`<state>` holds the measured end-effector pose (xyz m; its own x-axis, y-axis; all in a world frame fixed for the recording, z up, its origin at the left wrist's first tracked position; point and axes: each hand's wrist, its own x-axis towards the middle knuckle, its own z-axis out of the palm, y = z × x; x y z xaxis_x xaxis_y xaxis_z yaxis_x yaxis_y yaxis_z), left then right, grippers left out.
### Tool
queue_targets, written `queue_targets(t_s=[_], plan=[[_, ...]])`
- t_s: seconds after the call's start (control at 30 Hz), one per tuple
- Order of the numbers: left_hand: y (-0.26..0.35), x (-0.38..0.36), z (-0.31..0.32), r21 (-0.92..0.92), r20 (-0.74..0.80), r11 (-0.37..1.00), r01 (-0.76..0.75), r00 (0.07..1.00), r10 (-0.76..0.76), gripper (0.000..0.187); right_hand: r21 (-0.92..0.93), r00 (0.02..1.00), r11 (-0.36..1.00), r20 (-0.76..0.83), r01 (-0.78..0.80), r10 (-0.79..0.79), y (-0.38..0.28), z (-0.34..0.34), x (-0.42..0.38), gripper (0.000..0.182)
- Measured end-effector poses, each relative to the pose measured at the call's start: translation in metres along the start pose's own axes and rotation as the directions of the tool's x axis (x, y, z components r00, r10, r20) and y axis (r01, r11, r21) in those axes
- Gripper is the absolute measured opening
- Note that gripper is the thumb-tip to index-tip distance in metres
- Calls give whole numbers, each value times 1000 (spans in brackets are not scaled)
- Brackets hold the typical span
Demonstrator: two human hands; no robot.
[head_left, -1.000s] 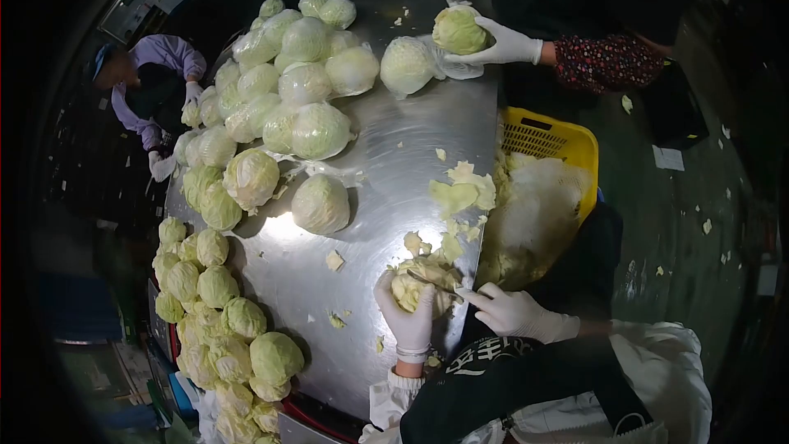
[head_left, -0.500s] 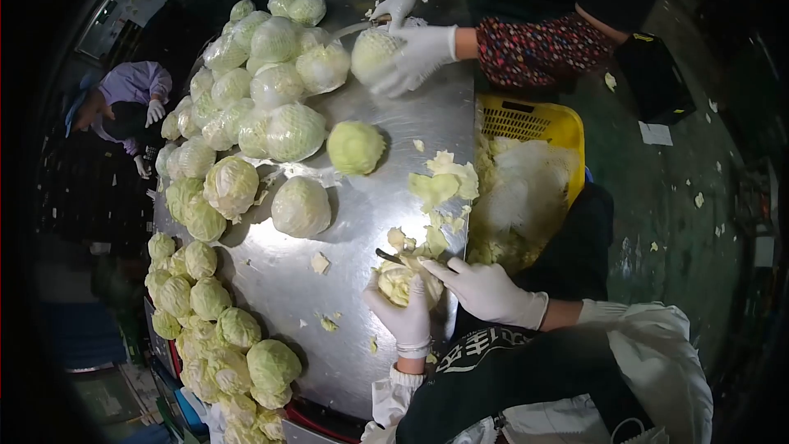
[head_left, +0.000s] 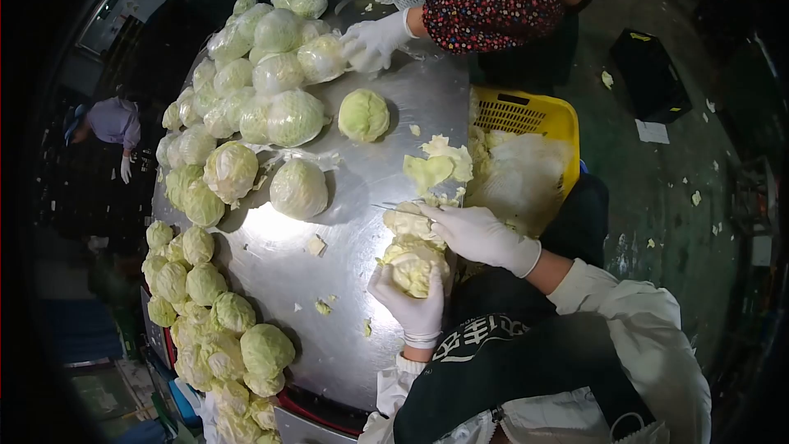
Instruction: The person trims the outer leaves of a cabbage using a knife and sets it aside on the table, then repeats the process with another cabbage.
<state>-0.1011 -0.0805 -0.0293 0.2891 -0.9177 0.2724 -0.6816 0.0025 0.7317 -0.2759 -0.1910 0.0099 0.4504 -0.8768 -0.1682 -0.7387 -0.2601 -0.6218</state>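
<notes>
My left hand, in a white glove, cups a pale trimmed cabbage from below, near the table's edge. Gloved as well, my right hand is closed on a knife, whose thin blade points left above the cabbage; its handle is hidden in my fingers. Pale cut leaves lie between the blade and the cabbage, close to my right fingers. More loose leaves rest on the metal table just beyond.
Net-wrapped cabbages are piled at the far left, with bare cabbages heaped along the near left edge. Two single cabbages stand mid-table. A yellow crate holds leaves at right. Opposite, a co-worker's gloved hand touches a wrapped cabbage.
My right hand and knife have moved up and away from the cabbage, with cut leaves now below the blade. The co-worker's cabbage has gone left to the wrapped pile.
</notes>
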Motion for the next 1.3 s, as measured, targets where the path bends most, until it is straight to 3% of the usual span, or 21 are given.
queue_targets(t_s=[0.03,0.1,0.17,0.23,0.3,0.33,0.37,0.43,0.53,0.57,0.6,0.63,0.67,0.8,0.9,0.97,1.1,1.17,1.23,1.27,1.3], plan=[[-12,-5,-2,6,3,1000,4,1000,-4,75,34,999,999,48,2,-4,0,0,0,50],[-36,-4,-16,-386,32,911,144,989,-142,75,99,996,993,-61,64,-58,16,17,-8,51],[-47,-15,-41,-230,42,972,46,998,-38,79,159,978,976,-168,146,-119,26,18,-15,52],[-67,-34,-59,-228,132,974,18,991,12,82,328,996,942,-20,-75,87,29,3,-23,50],[-76,-45,-73,-334,145,941,58,989,-9,87,350,969,934,-194,-76,152,61,15,-25,53],[-66,-50,-82,-568,209,766,301,953,-220,88,268,956,957,-234,-111,177,70,11,-25,54],[-54,-54,-92,-734,319,477,483,866,-386,89,186,940,971,-278,-149,198,77,8,-27,55],[-36,-45,-90,-777,268,422,467,852,-451,91,64,924,991,-360,-119,134,68,4,-28,59],[-38,-40,-73,-395,109,819,417,906,-409,90,353,927,923,-274,-151,256,23,4,-36,59],[-35,-37,-70,-394,107,818,419,905,-412,90,370,954,929,-285,23,90,15,14,-38,53],[-21,-28,-71,-190,101,933,305,952,-290,91,541,995,838,-23,-70,98,-8,4,-41,52],[-9,-21,-69,20,127,987,160,979,-161,93,500,1000,866,8,11,-18,-17,11,-41,50],[0,-17,-62,-25,78,986,165,984,-162,91,471,992,882,106,16,-75,-26,8,-44,51],[9,-14,-47,204,67,979,-22,998,8,94,418,970,890,75,181,-232,-45,18,-53,51],[4,-16,-44,259,78,965,-24,997,4,97,346,947,888,0,303,-322,-49,23,-56,49],[1,-19,-41,253,68,967,-24,998,7,98,211,941,968,276,137,-193,-61,5,-56,46],[9,-17,-41,247,59,966,-73,996,60,99,246,966,966,221,80,-137,-47,16,-47,42],[12,-15,-44,251,84,965,-76,995,57,100,373,957,882,-86,289,-278,-20,44,-39,38],[12,-15,-48,256,111,963,-81,992,53,100,454,941,824,-171,338,-292,-19,40,-29,37],[11,-18,-53,215,155,976,-35,988,2,98,656,996,754,84,-27,-37,-15,29,-28,38],[9,-21,-59,176,200,984,13,979,-48,97,724,912,564,378,-398,158,-15,17,-24,40]])
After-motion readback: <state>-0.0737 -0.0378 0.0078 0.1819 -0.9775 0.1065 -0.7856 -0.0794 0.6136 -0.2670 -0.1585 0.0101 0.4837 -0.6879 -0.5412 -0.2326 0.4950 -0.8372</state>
